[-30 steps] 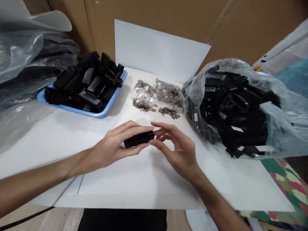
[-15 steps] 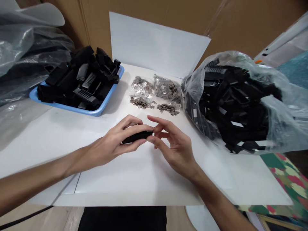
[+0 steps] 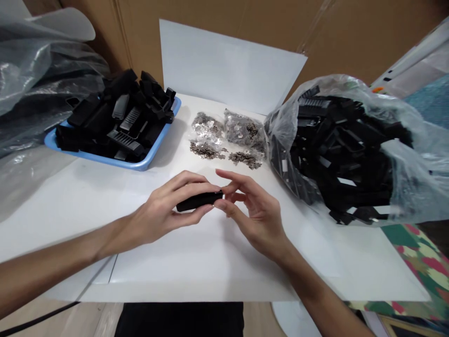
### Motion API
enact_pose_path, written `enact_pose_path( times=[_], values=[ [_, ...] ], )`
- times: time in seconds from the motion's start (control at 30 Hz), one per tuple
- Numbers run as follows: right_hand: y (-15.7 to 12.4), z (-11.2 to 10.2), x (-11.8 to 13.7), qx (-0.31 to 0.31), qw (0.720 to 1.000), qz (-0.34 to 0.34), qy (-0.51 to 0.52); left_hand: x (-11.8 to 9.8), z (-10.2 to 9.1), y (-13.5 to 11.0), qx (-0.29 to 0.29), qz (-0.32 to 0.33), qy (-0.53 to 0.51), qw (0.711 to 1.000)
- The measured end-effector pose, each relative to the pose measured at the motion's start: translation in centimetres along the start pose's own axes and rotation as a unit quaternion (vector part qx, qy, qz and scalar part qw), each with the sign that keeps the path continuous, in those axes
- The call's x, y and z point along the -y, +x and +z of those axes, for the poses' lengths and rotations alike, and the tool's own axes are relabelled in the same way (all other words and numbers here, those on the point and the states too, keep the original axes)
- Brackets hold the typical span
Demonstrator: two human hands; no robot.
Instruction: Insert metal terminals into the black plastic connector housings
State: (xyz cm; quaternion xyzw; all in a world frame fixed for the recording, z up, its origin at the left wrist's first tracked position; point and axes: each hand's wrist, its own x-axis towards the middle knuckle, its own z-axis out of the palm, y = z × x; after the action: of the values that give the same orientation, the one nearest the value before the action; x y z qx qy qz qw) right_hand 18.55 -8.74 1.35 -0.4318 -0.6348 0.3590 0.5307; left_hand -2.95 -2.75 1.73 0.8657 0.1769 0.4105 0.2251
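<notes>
My left hand [image 3: 164, 208] is closed round a small black plastic housing [image 3: 197, 201], held level just above the white table [image 3: 196, 262]. My right hand [image 3: 254, 213] meets the housing's right end, with thumb and forefinger pinched against it and the other fingers spread; whether something tiny is in the pinch is hidden. Just beyond the hands lie little bags and loose heaps of small metal clips [image 3: 228, 138].
A blue tray [image 3: 147, 161] heaped with black plastic parts stands at the back left. A clear plastic bag [image 3: 351, 145] full of black parts lies at the right. Crumpled plastic sheeting [image 3: 31, 79] fills the far left. A white sheet [image 3: 228, 65] leans against cardboard behind.
The hands have stayed together on the black housing; my left fingers have shifted slightly along it. The view dropped a little between the first frame and now.
</notes>
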Motion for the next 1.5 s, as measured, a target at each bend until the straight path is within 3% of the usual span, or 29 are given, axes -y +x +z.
enact_pose_path(
  times=[0.53, 1.5],
  values=[
    [0.0, 0.1, 0.2, 0.005, 1.000, 0.000, -0.020, -0.1, 0.3, -0.2, -0.007, 0.003, -0.008, 1.000],
    [-0.2, 0.5, -0.3, 0.023, 0.998, -0.054, 0.035, 0.1, -1.0, 0.4, 0.082, 0.003, -0.009, 0.997]
  ],
)
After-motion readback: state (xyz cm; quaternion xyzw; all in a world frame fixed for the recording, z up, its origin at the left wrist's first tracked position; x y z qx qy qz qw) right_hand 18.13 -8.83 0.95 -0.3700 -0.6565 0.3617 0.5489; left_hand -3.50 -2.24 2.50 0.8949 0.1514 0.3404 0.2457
